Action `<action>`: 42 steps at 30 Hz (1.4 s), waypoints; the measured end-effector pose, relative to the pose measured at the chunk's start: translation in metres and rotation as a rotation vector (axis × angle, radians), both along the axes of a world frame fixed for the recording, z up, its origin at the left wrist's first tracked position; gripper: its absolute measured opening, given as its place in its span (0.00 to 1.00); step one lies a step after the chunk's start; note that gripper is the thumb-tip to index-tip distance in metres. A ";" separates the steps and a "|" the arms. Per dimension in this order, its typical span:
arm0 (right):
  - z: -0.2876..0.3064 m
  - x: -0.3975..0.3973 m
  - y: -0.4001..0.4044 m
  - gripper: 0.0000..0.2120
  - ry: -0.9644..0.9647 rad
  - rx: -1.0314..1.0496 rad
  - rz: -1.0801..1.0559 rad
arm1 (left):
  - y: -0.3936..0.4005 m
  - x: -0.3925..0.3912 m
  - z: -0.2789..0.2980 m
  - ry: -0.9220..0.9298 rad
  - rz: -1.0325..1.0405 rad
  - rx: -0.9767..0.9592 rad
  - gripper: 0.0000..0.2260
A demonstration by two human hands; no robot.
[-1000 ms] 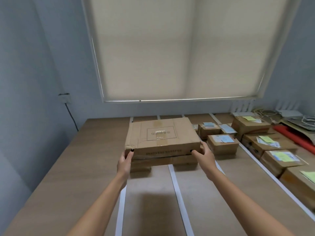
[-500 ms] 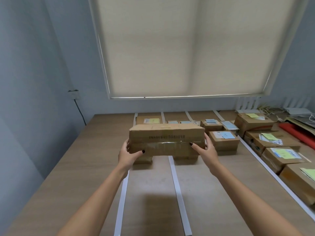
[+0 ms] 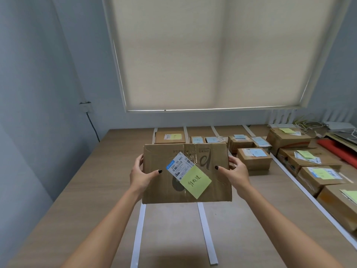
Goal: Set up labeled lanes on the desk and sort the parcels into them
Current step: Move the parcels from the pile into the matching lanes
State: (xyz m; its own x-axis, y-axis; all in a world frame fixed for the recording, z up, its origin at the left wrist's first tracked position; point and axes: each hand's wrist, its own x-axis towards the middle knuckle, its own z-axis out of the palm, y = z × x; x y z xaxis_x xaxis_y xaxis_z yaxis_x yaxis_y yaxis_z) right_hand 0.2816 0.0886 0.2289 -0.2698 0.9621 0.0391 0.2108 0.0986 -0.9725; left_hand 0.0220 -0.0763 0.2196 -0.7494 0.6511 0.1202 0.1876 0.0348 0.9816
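Parcel [image 3: 193, 171] lifted above desk [image 3: 87, 190], left grip [image 3: 142, 174], right grip [image 3: 234, 174] clamping its sides

2 bare forearms, no sleeves, left hand [image 3: 142, 176], right hand [image 3: 235, 174], black-polished thumbnails

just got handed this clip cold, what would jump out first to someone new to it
A flat cardboard parcel fills the centre, held up off the desk between the left hand and right hand, its face tipped toward the camera. On that face sit a white shipping label and a yellow handwritten sticky note. Behind it, white tape strips mark lanes, with smaller labelled parcels lined up to the right.
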 end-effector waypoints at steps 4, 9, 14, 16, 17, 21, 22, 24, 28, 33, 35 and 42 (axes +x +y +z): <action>-0.004 0.002 -0.004 0.26 0.005 -0.033 -0.049 | -0.003 -0.001 0.003 0.006 0.128 -0.015 0.35; -0.009 -0.001 -0.013 0.24 0.054 -0.088 -0.020 | -0.007 -0.005 -0.001 -0.079 0.203 -0.085 0.23; -0.011 -0.003 -0.018 0.29 0.131 -0.180 0.083 | -0.009 -0.008 -0.009 -0.291 0.073 0.024 0.16; -0.013 -0.003 -0.019 0.30 0.119 -0.233 0.134 | -0.011 -0.009 -0.007 -0.363 0.037 0.055 0.13; -0.015 -0.003 -0.020 0.29 0.098 -0.250 0.154 | -0.012 -0.010 -0.007 -0.391 0.013 0.056 0.12; -0.026 -0.007 -0.023 0.27 0.016 -0.272 0.181 | -0.016 -0.014 -0.011 -0.415 -0.093 0.006 0.12; -0.030 -0.008 -0.024 0.27 0.005 -0.281 0.164 | -0.017 -0.015 -0.013 -0.421 -0.106 -0.003 0.12; -0.040 -0.009 -0.025 0.26 -0.015 -0.306 0.121 | -0.018 -0.017 -0.019 -0.441 -0.090 -0.025 0.12; -0.066 -0.011 -0.026 0.15 -0.046 -0.316 0.074 | -0.024 -0.020 -0.046 -0.474 -0.039 -0.112 0.14; -0.096 -0.017 -0.025 0.11 -0.082 -0.321 0.068 | -0.028 -0.025 -0.091 -0.499 -0.023 -0.216 0.16; -0.107 -0.022 -0.025 0.14 -0.123 -0.299 0.080 | -0.026 -0.028 -0.106 -0.471 0.009 -0.254 0.17; -0.149 -0.040 -0.026 0.26 -0.246 -0.323 0.103 | -0.010 -0.041 -0.143 -0.369 -0.020 -0.419 0.23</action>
State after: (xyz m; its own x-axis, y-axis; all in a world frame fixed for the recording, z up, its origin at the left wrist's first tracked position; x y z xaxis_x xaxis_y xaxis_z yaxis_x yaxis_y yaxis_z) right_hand 0.2420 0.0628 0.0804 -0.3293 0.8818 -0.3377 0.4459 -0.1701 -0.8788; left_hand -0.0194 -0.0866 0.0769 -0.6796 0.6014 -0.4200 -0.1608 0.4365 0.8852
